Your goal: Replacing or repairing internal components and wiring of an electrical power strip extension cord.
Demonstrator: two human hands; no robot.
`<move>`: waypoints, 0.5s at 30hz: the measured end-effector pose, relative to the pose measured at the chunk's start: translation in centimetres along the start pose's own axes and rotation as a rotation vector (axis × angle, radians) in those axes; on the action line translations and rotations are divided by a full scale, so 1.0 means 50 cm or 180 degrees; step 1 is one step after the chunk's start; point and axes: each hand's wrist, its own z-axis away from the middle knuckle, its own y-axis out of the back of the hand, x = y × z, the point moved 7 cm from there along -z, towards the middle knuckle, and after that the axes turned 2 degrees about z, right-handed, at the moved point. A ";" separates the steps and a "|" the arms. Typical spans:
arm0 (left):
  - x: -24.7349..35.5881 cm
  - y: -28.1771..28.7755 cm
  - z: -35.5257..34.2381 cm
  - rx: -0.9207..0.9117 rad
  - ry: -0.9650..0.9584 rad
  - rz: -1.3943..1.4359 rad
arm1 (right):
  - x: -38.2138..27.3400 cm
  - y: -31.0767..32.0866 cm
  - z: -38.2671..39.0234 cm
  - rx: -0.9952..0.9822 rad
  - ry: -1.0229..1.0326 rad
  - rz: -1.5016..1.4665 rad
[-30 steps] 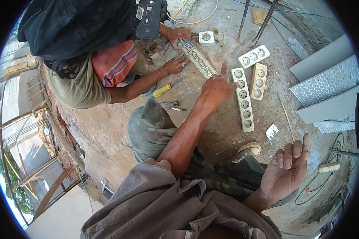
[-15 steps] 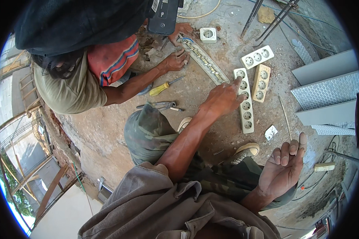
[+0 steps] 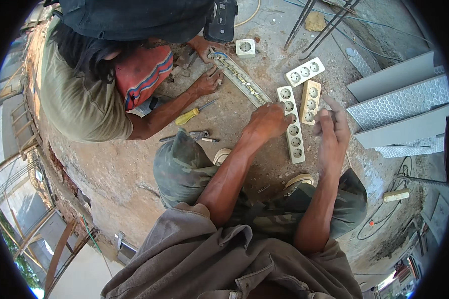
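Note:
My left hand (image 3: 268, 122) is over the ground with its fingers curled; its thumb reaches onto the long white socket strip (image 3: 294, 130), and whatever the fingers hold, if anything, is hidden. Just beyond it, the lower end of an opened strip (image 3: 248, 85) with bare metal contacts and wires lies close to my knuckles. Raised at the right, my right hand (image 3: 333, 137) is slightly blurred and holds nothing, its fingers apart. Near it lie a yellowed three-socket strip (image 3: 311, 102) and a white three-socket strip (image 3: 305, 72). A person's hand (image 3: 208, 81) rests beside the opened strip.
A single white socket (image 3: 245, 48) lies at the far side. A yellow-handled screwdriver (image 3: 187, 116) and pliers (image 3: 194, 135) lie left of my hands. Grey panels (image 3: 384, 79) stand at the right, near upright steel bars (image 3: 329, 32) and a cable with a strip (image 3: 396, 195).
My right hand has risen from low right toward the socket strips. My left hand has drawn its pointing finger back off the long strip. The view has shifted slightly.

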 end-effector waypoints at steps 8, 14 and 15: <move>0.026 -0.010 0.037 -0.0127 -0.0160 -0.0136 | 0.198 -0.336 -0.302 -0.1811 0.1461 0.3565; -0.011 0.032 0.073 -0.0145 -0.0116 -0.0205 | 0.210 -0.401 -0.318 -0.1408 0.1175 0.3872; -0.019 0.034 0.076 -0.0215 -0.0080 -0.0231 | 0.204 -0.408 -0.311 -0.1362 0.1144 0.3734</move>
